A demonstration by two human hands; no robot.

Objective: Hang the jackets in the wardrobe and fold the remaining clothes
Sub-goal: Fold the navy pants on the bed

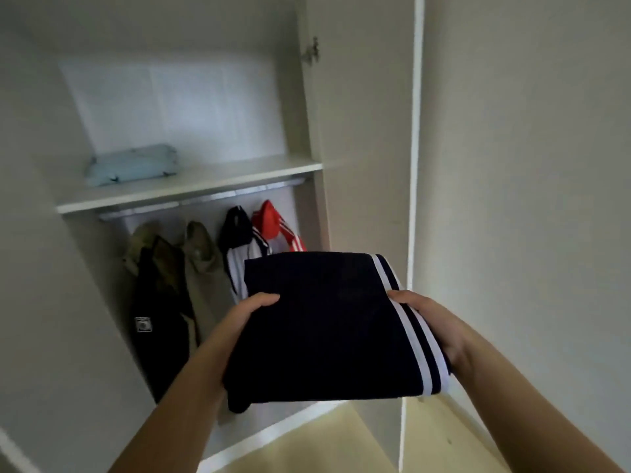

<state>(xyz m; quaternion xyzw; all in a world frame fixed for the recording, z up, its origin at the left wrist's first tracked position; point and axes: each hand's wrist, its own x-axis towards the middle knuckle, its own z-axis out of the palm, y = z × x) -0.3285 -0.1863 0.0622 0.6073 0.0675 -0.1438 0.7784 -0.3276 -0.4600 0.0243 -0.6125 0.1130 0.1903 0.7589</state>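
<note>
Two hands hold 1 folded navy bundle (324, 322) up in front of the open wardrobe (307, 97). The left hand (251, 310) has its grip clamped on the bundle's left edge, thumb on top, other fingers hidden under. The right hand (433, 322) has its grip clamped on the right edge, by the 2 white stripes. The bundle is in the air, near the person, w/ its long side going near to far.

Far & up-left of it is the shelf (239, 175). A light blue bundle (131, 163) sits on the shelf's left part. Under the shelf is the rail (205, 199) w/ 4 hung up: black jacket (160, 302), tan jacket (201, 264), navy-and-white jacket (239, 240), red jacket (273, 221).

Next move, I think: lift the navy bundle up & push it far, onto the shelf, right of the blue one. Both hands are abt as near to the shelf. The left hand is on the blue one's side, so it could bump it.
</note>
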